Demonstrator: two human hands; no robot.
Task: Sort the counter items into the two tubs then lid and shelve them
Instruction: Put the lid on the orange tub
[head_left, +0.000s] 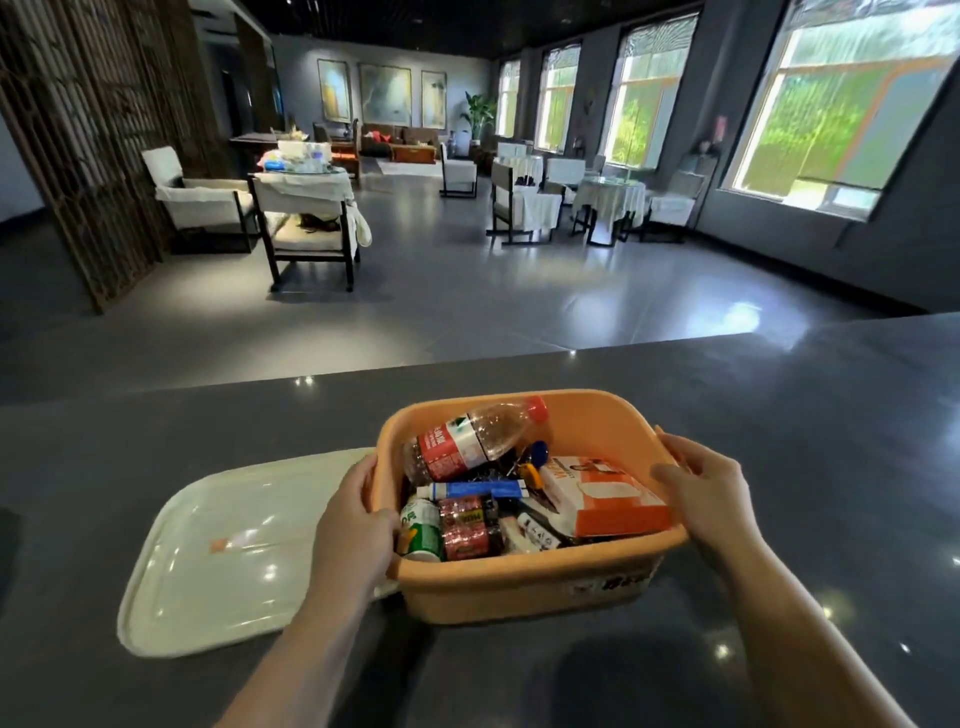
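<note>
1. Orange plastic tub, filled, sits near the counter's front edge; your left hand and right hand grip its short ends.
2. Cream flat plastic lid lies just left, nearest your left hand.

labels on tub items, none legible

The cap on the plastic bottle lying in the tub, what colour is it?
Red. The cap sits on the clear bottle in the orange tub, shown in the head view.
</note>
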